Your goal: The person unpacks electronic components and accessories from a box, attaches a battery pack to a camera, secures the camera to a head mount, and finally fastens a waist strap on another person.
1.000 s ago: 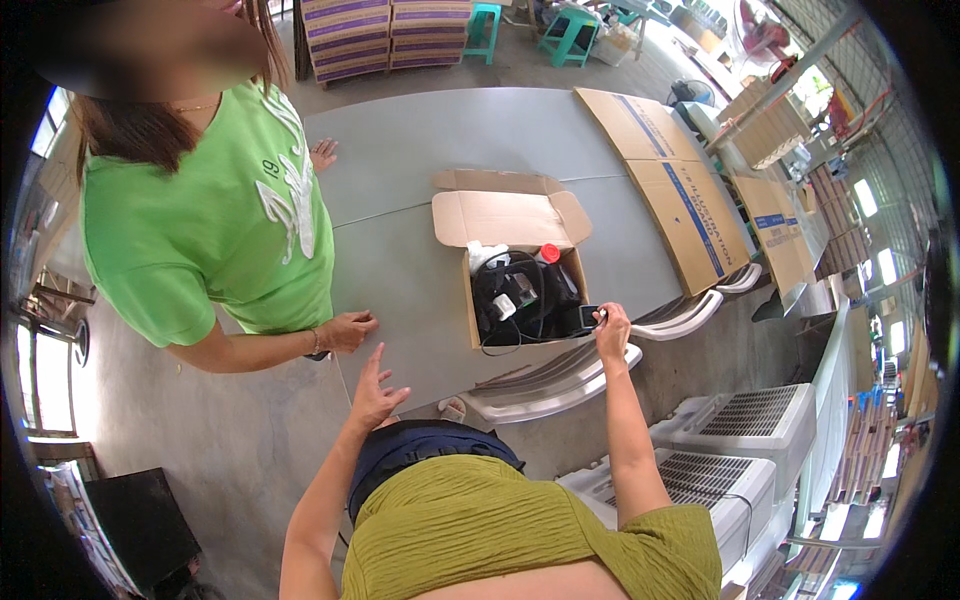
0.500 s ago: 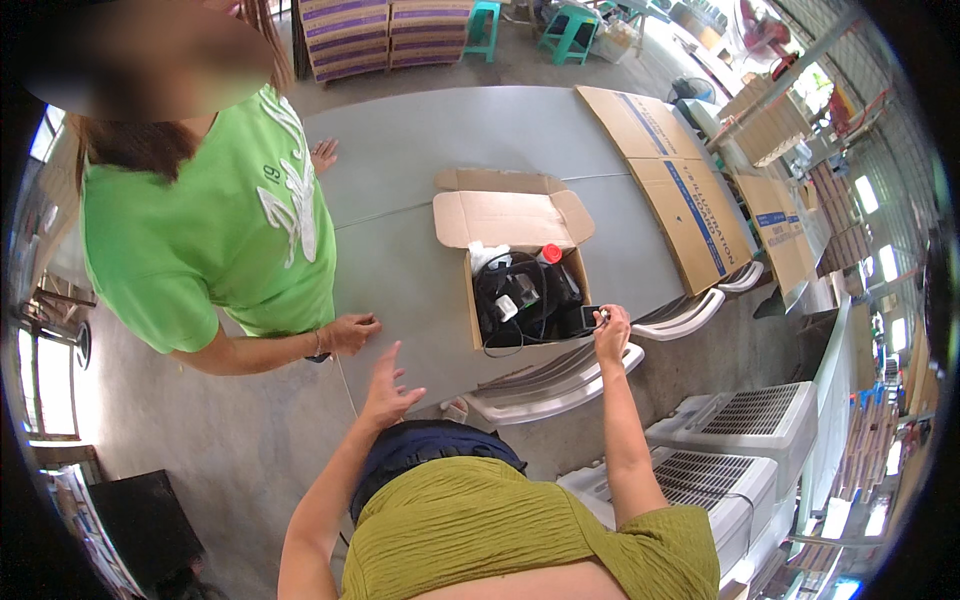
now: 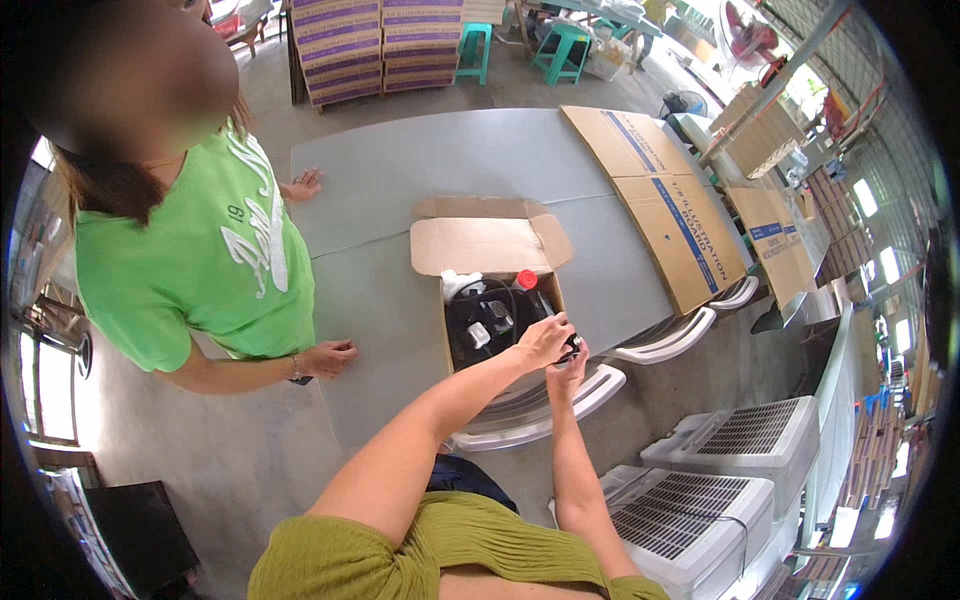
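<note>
Both hands meet at the front right corner of an open cardboard box (image 3: 490,262) on the grey table. Between them is a small black device (image 3: 572,349), mostly covered by fingers. My right hand (image 3: 566,374) grips it from below, while my left hand (image 3: 545,340) closes over it from above. Inside the box lie a coiled black cable (image 3: 512,305), a small white block (image 3: 479,335), a red-capped container (image 3: 525,281) and crumpled white plastic (image 3: 460,283). My left forearm hides the box's front part.
At the left stands a person in a green shirt (image 3: 215,240), with both hands on the table (image 3: 375,300). Flattened cardboard (image 3: 665,205) covers the right end. White chairs (image 3: 590,402) are tucked along the near side. White slatted units (image 3: 690,510) stand at lower right.
My left hand has crossed from the table's near left edge to the device in my right hand. The right hand has come slightly lower and left in view, the device with it.
</note>
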{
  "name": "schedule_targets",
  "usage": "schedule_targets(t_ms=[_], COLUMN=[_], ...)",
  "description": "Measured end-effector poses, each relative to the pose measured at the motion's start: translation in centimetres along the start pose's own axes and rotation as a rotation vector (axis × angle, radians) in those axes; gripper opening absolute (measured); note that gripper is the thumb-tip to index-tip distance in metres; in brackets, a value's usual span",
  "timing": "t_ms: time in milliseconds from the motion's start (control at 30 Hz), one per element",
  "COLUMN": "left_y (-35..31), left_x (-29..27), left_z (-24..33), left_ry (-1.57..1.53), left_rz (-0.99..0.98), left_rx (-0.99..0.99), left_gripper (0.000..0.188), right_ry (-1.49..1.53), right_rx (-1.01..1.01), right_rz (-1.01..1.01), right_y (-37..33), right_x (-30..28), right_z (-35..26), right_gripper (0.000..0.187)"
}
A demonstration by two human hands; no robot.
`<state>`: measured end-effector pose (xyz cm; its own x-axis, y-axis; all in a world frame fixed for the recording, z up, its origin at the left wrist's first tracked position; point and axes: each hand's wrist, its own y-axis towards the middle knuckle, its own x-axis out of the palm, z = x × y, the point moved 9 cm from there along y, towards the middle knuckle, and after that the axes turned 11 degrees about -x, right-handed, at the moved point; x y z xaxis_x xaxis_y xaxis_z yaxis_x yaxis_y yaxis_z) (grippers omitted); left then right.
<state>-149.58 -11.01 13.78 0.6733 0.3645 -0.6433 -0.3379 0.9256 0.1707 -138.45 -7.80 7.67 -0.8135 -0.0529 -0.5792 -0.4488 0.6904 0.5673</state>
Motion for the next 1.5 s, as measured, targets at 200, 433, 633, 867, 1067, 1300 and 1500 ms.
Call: schedule_targets(t_ms=[200, 433, 633, 867, 1067, 1300, 1500], left_y=[1.9, 3.1, 3.3, 7.2, 5.0, 2.1, 0.0], left_x=[2.8, 3.9, 4.6, -1.2, -4.6, -1.2, -5.6], left_z=[-0.7, -1.0, -0.1, 3.7, -1.9, -5.2, -3.7], left_ry=[0.084, 0.142, 0.133, 0.019, 0.154, 0.309, 0.169], left_rz=[0.019, 0.003, -0.037, 0.105, -0.011, -0.23, 0.099], left_rx=[-0.001, 0.059, 0.06, 0.067, 0.082, -0.097, -0.061], left_gripper=[0.015, 0.011, 0.01, 0.007, 0.015, 0.019, 0.03], right_ry=[0.048, -0.008, 0.018, -0.112, -0.062, 0.472, 0.939], right_rx=[0.094, 0.057, 0.034, 0.092, 0.068, 0.22, 0.379], right_rz=[0.055, 0.047, 0.06, -0.009, 0.08, 0.346, 0.256], right_y=[-0.1, -0.2, -0.3, -0.2, 0.7, 3.1, 6.6], right_x=[0.6, 0.6, 0.0, 0.3, -2.3, -10.7, -10.4], right_z=[0.9, 0.3, 0.9, 2.2, -0.5, -2.7, -3.7], right_gripper=[0.064, 0.066, 0.064, 0.072, 0.069, 0.051, 0.044])
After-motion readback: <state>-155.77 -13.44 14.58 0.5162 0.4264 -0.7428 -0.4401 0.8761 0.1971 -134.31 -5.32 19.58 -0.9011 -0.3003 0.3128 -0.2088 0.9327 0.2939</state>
